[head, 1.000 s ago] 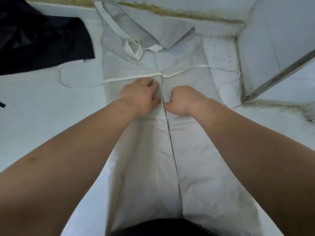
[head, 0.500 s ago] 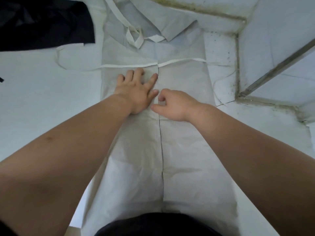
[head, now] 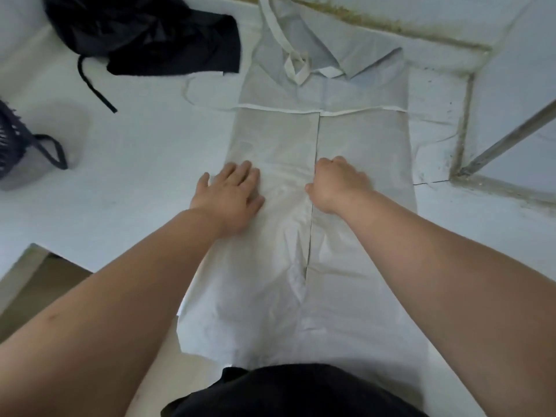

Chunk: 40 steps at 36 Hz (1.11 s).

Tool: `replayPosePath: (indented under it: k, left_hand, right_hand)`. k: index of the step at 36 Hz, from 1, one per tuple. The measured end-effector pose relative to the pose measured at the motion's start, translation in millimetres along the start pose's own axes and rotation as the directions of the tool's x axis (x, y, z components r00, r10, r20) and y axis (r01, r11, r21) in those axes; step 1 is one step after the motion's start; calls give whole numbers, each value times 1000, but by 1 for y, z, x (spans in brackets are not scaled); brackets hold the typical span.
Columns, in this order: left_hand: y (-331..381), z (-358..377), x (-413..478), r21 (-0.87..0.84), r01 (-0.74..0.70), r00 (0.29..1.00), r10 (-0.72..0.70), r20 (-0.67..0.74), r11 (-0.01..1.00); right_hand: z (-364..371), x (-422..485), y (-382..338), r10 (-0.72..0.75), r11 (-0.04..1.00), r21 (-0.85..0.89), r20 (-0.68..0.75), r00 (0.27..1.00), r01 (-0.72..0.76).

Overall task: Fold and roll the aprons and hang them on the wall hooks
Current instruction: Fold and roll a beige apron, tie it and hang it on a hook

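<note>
A white apron [head: 361,139] lies flat on the white table [head: 135,191], its two side flaps folded in and meeting at a centre seam. Its bib and knotted neck strap [head: 296,64] point away from me. My left hand [head: 231,194] presses flat on the left flap with straight fingers. My right hand [head: 337,185] rests as a curled fist on the right flap's edge at the seam; whether it pinches cloth is hidden. A crumpled black apron [head: 150,34] lies at the back left.
A dark mesh basket [head: 12,139] stands at the left edge. The table's front corner [head: 30,251] drops off at the lower left. A tiled wall and a slanted metal bar [head: 505,139] close off the right side.
Both hands slid toward me along the apron's seam. The left hand moved out to the left flap and lies flat. The view tilted, bringing the basket into sight.
</note>
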<state>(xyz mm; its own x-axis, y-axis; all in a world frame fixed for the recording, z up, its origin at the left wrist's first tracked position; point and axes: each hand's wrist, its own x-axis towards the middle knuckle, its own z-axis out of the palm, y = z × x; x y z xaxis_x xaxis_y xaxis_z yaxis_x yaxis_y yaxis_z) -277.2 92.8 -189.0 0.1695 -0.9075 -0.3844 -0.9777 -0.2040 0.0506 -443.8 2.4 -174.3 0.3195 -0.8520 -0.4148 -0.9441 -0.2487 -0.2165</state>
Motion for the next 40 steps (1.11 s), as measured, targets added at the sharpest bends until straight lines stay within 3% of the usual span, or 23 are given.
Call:
replayPosePath:
  k: [10,14,17,19,20,23,26,29,31,34,38,40]
  left_hand:
    - [-1,13,7,20,-1,999,0,37,1000]
    - [-5,13,8,74,-30,999,28,18,997]
    - [-12,7,1,173,-108,964,146,-224,979]
    - [-15,2,-10,183,-191,860,254,-442,964]
    - [-17,1,-15,186,-226,828,289,-480,956]
    - [-28,4,-35,147,-288,914,317,-253,946]
    - [-35,21,-50,80,-286,951,293,-102,955]
    - [-39,31,-52,142,-237,972,235,33,961]
    - [-44,28,-49,169,-237,972,232,49,957]
    - [-55,22,-43,235,-228,974,219,60,945]
    - [-59,12,-46,422,-179,980,199,-3,889]
    - [-53,15,-55,401,-217,956,278,-99,890]
  right_hand:
    - [8,-29,-10,65,929,342,229,971,-142]
    - [13,-35,-11,135,912,357,199,971,-200]
    - [18,-45,-18,119,940,305,126,985,-152]
    - [24,-52,-21,122,957,256,65,990,-135]
    - [27,-55,-22,124,963,238,36,992,-129]
    - [38,-64,-26,150,971,198,-68,986,-134]
    - [44,-71,-31,160,983,107,-98,982,-149]
    - [49,-85,-41,6,1000,-25,-57,998,-8]
    - [59,-94,-46,-101,986,-128,59,993,108]
    - [79,-102,-47,-69,974,-201,171,983,104]
    - [88,-105,-53,-45,978,-195,139,989,72]
    - [91,-105,-58,-37,980,-189,118,992,59]
